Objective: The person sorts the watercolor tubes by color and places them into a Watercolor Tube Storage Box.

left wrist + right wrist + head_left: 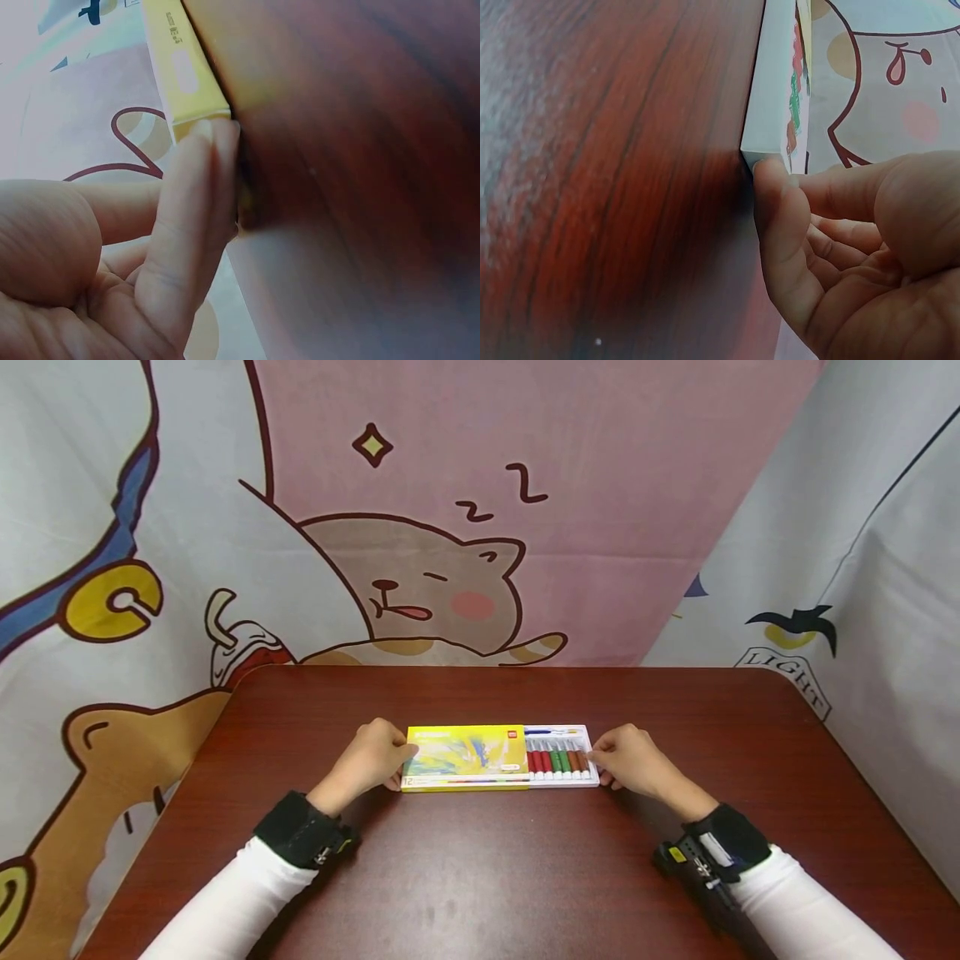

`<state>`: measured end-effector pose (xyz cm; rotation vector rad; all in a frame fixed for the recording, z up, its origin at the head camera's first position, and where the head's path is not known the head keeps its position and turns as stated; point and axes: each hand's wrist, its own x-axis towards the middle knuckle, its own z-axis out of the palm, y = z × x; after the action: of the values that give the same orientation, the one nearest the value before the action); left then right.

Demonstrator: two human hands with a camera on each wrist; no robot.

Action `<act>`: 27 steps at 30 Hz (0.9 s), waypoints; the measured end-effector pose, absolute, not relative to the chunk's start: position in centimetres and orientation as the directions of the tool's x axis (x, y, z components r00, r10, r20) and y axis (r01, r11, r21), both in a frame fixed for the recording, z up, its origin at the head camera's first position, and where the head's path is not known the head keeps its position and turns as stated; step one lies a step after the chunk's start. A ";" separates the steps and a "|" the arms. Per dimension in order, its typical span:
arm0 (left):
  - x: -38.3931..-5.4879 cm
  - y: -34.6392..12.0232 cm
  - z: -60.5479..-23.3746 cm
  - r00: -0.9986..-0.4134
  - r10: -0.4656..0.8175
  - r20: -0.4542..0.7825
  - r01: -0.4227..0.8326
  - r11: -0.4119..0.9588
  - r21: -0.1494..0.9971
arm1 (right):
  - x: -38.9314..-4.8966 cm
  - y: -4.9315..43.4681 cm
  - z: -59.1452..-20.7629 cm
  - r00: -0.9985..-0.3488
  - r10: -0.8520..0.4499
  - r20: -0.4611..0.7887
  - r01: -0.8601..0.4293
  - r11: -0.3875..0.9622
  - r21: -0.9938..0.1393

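Note:
A yellow box sleeve (465,756) lies on the table with a white inner tray (594,777) sticking out of its right end. Red, green and brown paint tubes (557,762) with white caps show in the exposed part of the tray, and a slim blue item (538,732), perhaps a brush, lies above them. At the sleeve's left end, my left hand (372,754) grips the edge between thumb and fingers. My right hand (637,762) pinches the tray's right end. The rest of the tray is hidden inside the sleeve.
The brown wooden table (465,877) extends around the box on every side. A cartoon-printed cloth (600,485) hangs behind its far edge. Both wrists wear black straps, the left strap (300,831) and the right strap (723,839), with small devices.

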<state>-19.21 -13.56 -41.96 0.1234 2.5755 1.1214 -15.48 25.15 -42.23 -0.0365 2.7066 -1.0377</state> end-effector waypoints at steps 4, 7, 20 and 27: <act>-19.4 -12.9 -41.9 -0.944 0.210 -0.256 -0.048 0.679 0.733 | -15.6 24.9 -42.3 -0.972 -0.108 -0.207 0.058 0.745 -0.665; -19.5 -12.3 -42.0 -0.943 0.212 -0.256 -0.049 0.672 0.739 | -15.7 24.7 -42.3 -0.973 -0.107 -0.203 0.057 0.743 -0.667; -19.6 -10.6 -42.0 -0.944 0.229 -0.237 -0.025 0.669 0.743 | -15.8 22.7 -42.5 -0.972 -0.118 -0.203 0.062 0.702 -0.709; -19.5 -9.2 -42.0 -0.944 0.249 -0.218 0.011 0.682 0.732 | -15.9 21.6 -42.8 -0.974 -0.125 -0.186 0.053 0.680 -0.731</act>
<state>-19.52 -9.22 -42.03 0.2056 2.5959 1.1266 -15.85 21.61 -42.77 -0.0584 2.6719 -1.1734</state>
